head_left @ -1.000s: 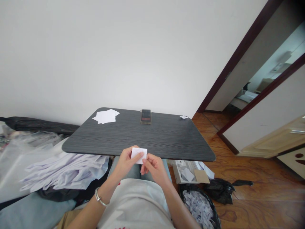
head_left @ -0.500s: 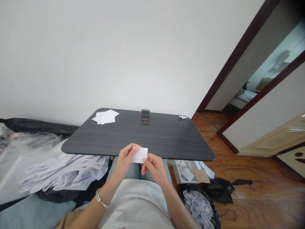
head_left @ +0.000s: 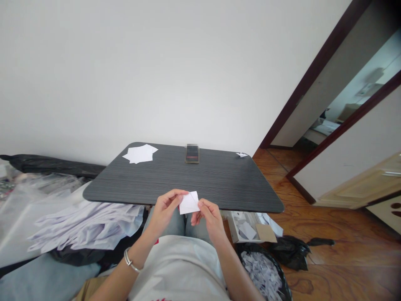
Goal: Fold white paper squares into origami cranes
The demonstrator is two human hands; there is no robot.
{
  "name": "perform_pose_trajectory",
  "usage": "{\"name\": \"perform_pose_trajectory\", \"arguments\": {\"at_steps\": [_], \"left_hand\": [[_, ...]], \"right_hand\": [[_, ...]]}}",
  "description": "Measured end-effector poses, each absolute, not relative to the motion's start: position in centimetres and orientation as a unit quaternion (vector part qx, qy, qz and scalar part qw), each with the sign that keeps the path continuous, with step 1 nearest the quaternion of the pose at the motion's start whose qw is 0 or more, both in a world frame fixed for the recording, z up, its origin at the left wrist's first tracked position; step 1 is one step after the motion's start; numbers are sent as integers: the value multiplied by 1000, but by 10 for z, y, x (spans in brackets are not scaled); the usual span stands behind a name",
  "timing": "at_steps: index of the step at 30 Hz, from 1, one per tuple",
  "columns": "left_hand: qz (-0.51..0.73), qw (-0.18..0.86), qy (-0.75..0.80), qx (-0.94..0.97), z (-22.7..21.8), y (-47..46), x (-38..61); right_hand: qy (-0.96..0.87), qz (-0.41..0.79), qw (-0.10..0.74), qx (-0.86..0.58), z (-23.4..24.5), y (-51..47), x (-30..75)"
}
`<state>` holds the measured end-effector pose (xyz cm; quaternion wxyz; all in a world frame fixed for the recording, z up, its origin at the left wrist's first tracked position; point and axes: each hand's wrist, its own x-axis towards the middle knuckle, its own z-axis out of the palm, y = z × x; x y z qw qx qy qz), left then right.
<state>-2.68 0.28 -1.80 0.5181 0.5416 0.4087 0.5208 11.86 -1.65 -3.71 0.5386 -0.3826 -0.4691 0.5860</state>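
Observation:
A small white piece of paper [head_left: 189, 203] is held between both hands just in front of the near edge of a dark grey table [head_left: 219, 179]. My left hand [head_left: 164, 209], with a silver bracelet on its wrist, pinches the paper's left upper corner. My right hand [head_left: 209, 214] pinches its right side. The paper is tilted, with a fold line across it. Both hands hover above my lap.
On the table lie a stack of white sheets [head_left: 140, 153] at the far left, a small dark object [head_left: 192, 154] at the far middle and a tiny folded paper piece [head_left: 241, 154] at the far right. A heap of white sheets [head_left: 84, 221] lies left; a box [head_left: 249, 228] and a bin of paper scraps [head_left: 261, 269] stand right.
The paper has turned from a flat rectangle to a tilted, partly opened shape. Both hands shifted slightly right and the right hand rose to the paper's side.

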Motion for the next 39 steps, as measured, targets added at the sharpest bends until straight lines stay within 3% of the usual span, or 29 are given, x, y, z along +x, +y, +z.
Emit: {"name": "perform_pose_trajectory", "arguments": {"at_steps": [7, 25, 39], "left_hand": [[505, 561, 363, 546, -20, 5, -28], [532, 515, 385, 551, -30, 9, -30], [487, 582, 399, 514, -37, 13, -32]], "right_hand": [[-466, 584, 543, -383, -34, -17, 120], [-456, 581, 550, -390, -40, -13, 121], [-454, 565, 562, -398, -48, -8, 122]]}}
